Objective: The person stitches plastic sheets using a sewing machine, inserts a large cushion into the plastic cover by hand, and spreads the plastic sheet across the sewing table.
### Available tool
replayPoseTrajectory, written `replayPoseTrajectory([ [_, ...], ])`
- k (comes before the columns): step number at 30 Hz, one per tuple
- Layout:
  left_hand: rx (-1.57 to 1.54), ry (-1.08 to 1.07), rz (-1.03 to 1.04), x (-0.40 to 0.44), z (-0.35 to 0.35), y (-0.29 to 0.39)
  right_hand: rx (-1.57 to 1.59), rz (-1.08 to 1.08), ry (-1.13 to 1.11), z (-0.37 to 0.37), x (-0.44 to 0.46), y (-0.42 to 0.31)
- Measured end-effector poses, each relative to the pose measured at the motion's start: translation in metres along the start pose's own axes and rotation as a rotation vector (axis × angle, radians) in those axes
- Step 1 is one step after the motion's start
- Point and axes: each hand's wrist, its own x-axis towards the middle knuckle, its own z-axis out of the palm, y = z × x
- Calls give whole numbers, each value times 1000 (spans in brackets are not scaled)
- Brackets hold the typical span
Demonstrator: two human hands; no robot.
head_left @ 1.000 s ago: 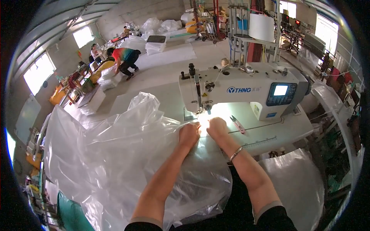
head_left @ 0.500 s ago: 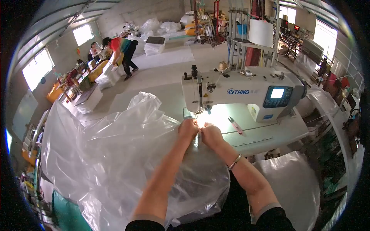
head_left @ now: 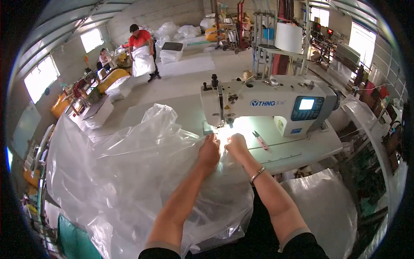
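Note:
My left hand [head_left: 210, 151] is closed on the edge of a clear plastic sheet [head_left: 125, 172], just in front of the sewing machine's needle area. My right hand [head_left: 236, 147], with a bracelet on its wrist, is closed in a pinch on the same edge, a little to the right. Bright lamp light washes out the fingertips and the edge between them. The white sewing machine [head_left: 258, 100] stands over the lit bed. Thread snips [head_left: 260, 141] lie on the machine table right of my right hand. The sheet spreads in loose folds to the left and over my lap.
Behind the machine, a white thread cone [head_left: 289, 38] sits on a metal stand. Another plastic sheet [head_left: 323, 207] hangs at lower right. A co-worker in a red shirt [head_left: 139, 39] stands at back left, near stacked white sheets [head_left: 98, 115]. Someone else sits farther back.
My hands have moved slightly apart at the sheet's edge, the left shifting down and left. The co-worker, bent over before, now stands upright holding a white bundle.

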Motion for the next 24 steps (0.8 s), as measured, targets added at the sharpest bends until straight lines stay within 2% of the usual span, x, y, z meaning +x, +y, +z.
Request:
replayPoseTrajectory([
  [4, 5, 29, 42, -8, -13, 7, 218, 27, 8, -8, -2, -11],
  [6, -65, 52, 28, -6, -9, 5, 379, 222, -204, -16, -3, -13],
  [7, -64, 50, 25, -5, -8, 5, 381, 222, -207, -14, -3, -11],
  [9, -96, 1, 15, -2, -8, 3, 18, -175, -125, -11, -2, -13],
  [13, -205, 26, -20, 7, 11, -21, -117, -334, -169, -24, -1, -23],
  [15, -445, 63, -239, 9, 10, -24, -380, -383, -408, -29, 6, -32],
  [16, -450, 62, -237, 9, 9, -22, -384, -379, -408, -27, 8, -32],
  [18, -588, 313, -177, 9, 9, -15, -422, -412, -464, -25, 10, -33],
  [19, -592, 311, -177, 8, 7, -11, -424, -409, -466, -27, 9, -35],
  [21, -352, 329, 153, 8, 6, -7, -390, -370, -439, -31, 4, -38],
  [22, -356, 327, 150, 10, 5, -8, -376, -345, -482, -28, 4, -33],
  [23, -271, 182, 158, 16, 3, -13, -376, -344, -485, -27, 0, -31],
  [24, -183, 37, 165, 19, 3, -19, -296, -298, -344, -26, -6, -31],
])
